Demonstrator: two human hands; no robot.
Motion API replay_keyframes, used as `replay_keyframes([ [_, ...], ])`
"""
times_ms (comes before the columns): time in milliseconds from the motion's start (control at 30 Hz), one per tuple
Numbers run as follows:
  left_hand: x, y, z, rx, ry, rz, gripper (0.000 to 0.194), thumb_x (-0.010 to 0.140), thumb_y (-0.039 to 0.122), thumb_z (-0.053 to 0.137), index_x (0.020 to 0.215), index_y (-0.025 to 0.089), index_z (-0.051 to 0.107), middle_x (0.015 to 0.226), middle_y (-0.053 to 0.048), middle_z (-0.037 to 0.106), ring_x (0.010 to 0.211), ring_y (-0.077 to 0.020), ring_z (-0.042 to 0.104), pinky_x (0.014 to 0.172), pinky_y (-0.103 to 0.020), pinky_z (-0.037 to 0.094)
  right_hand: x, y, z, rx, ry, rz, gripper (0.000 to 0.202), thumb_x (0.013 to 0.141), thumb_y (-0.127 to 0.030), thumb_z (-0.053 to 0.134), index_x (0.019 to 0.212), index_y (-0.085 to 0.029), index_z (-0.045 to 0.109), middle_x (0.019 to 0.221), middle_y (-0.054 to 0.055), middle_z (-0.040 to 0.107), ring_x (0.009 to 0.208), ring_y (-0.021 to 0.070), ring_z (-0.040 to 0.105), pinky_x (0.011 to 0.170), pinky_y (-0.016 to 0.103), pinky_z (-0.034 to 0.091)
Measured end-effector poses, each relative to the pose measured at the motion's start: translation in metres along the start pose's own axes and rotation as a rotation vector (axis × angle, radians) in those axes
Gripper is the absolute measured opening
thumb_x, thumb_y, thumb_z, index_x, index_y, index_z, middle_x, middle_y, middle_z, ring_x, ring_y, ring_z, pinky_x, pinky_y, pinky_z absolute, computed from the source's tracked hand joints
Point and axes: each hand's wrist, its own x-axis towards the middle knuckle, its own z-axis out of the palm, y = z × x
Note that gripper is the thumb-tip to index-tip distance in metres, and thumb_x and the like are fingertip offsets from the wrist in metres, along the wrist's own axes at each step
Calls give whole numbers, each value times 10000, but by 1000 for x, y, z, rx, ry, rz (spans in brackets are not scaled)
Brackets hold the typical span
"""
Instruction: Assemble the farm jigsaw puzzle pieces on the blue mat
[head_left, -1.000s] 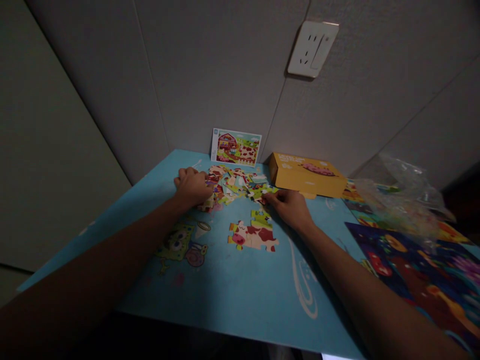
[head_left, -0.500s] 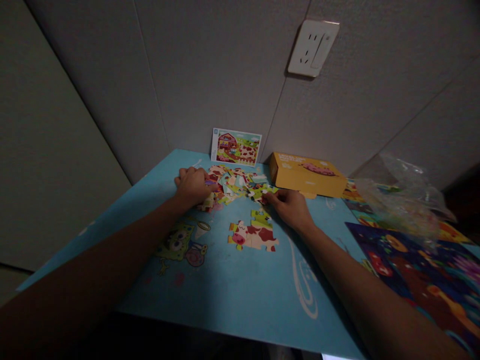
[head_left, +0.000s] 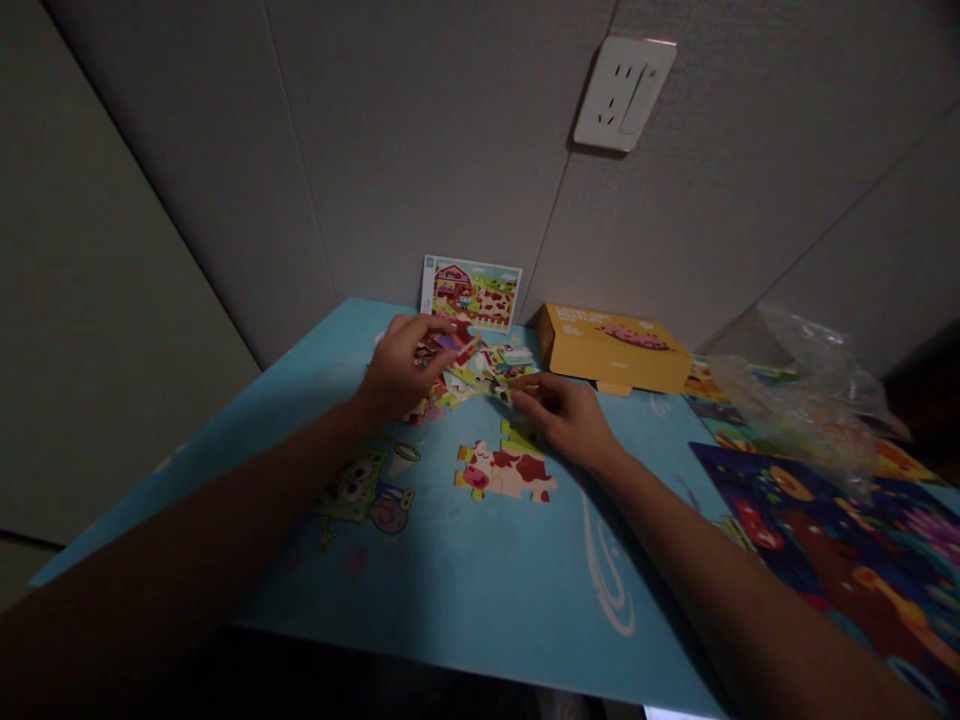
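Our left hand pinches a red-and-purple piece over the loose pile on the bench; we cannot tell whether the right hand's grip, at the pile's edge, holds anything. A careless right-hand drag could, we judge, split the nearby cow section, which lies flat, cream with brown patches, knobbed at its edges.

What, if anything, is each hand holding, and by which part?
The left hand holds a puzzle piece by its left side. Whether the right hand, at the pile, grips anything cannot be told.
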Motion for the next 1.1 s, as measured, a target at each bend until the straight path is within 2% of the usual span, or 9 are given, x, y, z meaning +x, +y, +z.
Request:
replay_keyframes([
  [100,-8,13,7,-171,-206,223,171,852,251,648,1012,194,633,969,-46,695,937,-195,599,860,-342,482,-4,-10,0,-2,-95,-115,359,885,-466,562,996,-148,686,573,-39,504,523,107,427,523,246,302],
  [233,-12,20,12,-232,-317,275,223,866,253,635,1081,194,619,954,-41,699,936,-193,605,848,-340,482,-5,-12,0,-69,-130,-179,354,913,-422,505,675,-168,567,539,-41,423,509,96,364,511,247,263],
  [333,-9,14,11,-148,-223,177,281,885,255,578,1154,176,603,909,-45,687,951,-209,593,900,-363,465,-2,-1,2,-36,-20,-102,315,916,-411,483,717,-180,563,561,-27,489,521,112,413,516,245,290],
  [433,-3,1,8,53,-104,-36,289,876,201,487,1126,158,624,967,-77,678,985,-237,576,954,-406,440,3,11,3,19,79,5,269,912,-380,468,781,-180,591,677,24,641,603,149,550,558,248,360],
  [533,-1,-11,6,297,-144,-251,367,800,152,481,1126,150,650,1057,-118,651,1042,-286,554,1004,-474,403,7,16,0,12,134,109,266,895,-362,474,767,-174,612,743,63,707,656,176,619,595,260,397],
  [667,-3,-15,5,464,-252,-453,417,794,220,510,1177,192,672,1159,-158,597,1139,-365,488,977,-530,403,8,13,-5,-145,173,178,310,878,-380,485,748,-159,661,715,76,706,620,173,596,563,265,353],
  [800,-4,-10,6,504,-344,-509,413,830,364,497,1162,217,693,1192,-166,572,1184,-380,446,974,-529,397,9,11,-6,-228,174,230,368,869,-435,508,708,-150,675,652,65,673,577,157,552,541,267,307],
  [933,-4,-9,7,501,-412,-532,513,776,551,540,1146,235,702,1212,-165,550,1207,-388,421,998,-529,374,9,11,-6,-272,165,260,418,877,-470,508,679,-145,681,607,58,648,554,147,531,533,269,286],
  [1100,-2,-10,6,494,-457,-531,574,739,596,580,1186,253,687,1240,-167,536,1229,-392,406,1006,-537,360,8,10,-7,-305,126,222,404,898,-456,497,751,-147,712,668,67,677,589,154,551,549,273,289],
])
